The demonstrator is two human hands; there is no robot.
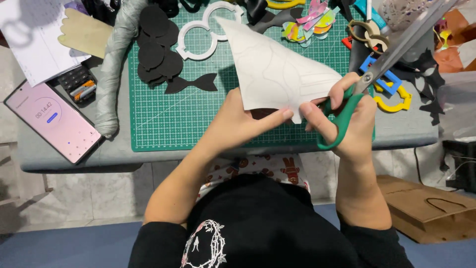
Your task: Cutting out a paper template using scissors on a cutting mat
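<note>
While the left hand (243, 116) pinches the lower edge of a white sheet (275, 74) between thumb and fingers, it holds the sheet lifted off the green cutting mat (163, 119), seemingly so that the faint pencilled outlines face up and the edge stays taut. The right hand (347, 121) is closed through the green loops of a pair of scissors (382, 59), with thumb and fingers curled round the handles, and the long blades run up toward 1 o'clock, away from the body; whether they stand apart I cannot tell, as they are blurred. The sheet sits in the middle of the view, just above both hands, its point reaching toward 11 o'clock over the mat. Black cut-out shapes (158, 44) lie piled at 10 o'clock on the mat, probably set aside as finished pieces, with white ring templates (198, 34) just beside them. Coloured cut-outs (310, 22) rest at 12 o'clock. A phone (54, 121) lies at 9 o'clock on the desk (59, 159), screen up where it can be glanced at. A brown paper bag (426, 208) stands on the floor at 4 o'clock, clear of the work.
</note>
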